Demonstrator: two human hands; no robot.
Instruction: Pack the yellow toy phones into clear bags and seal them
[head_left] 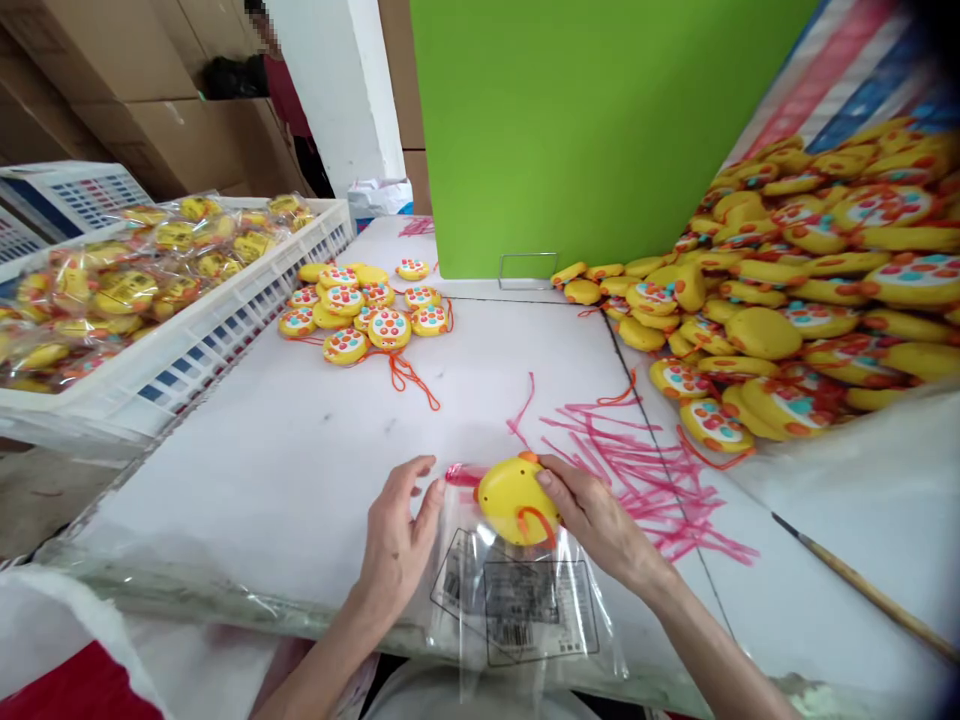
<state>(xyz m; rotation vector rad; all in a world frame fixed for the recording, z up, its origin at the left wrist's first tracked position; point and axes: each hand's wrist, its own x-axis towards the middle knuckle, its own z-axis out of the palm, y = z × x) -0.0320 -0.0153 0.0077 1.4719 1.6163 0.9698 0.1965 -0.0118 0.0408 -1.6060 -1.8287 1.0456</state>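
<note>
A yellow toy [517, 500] with an orange cord lies face down in my right hand [592, 510], the thumb on its back and the fingers around its far edge. Under and below the toy are clear plastic bags [540, 610] with black print and a barcode, reaching over the table's near edge. A pink strip [463, 475] shows at a bag's upper left. Beside that strip, my left hand [401, 530] has its thumb and fingers apart, with nothing seen between them. Whether its thumb touches the bag I cannot tell.
Loose yellow toys [345, 300] lie at the back left; a large heap [765, 310] rises at the right. Pink strips [637, 470] litter the table. A white crate [247, 300] holds bagged toys. A green board [585, 130] stands behind; a wooden-handled tool [855, 580] lies right.
</note>
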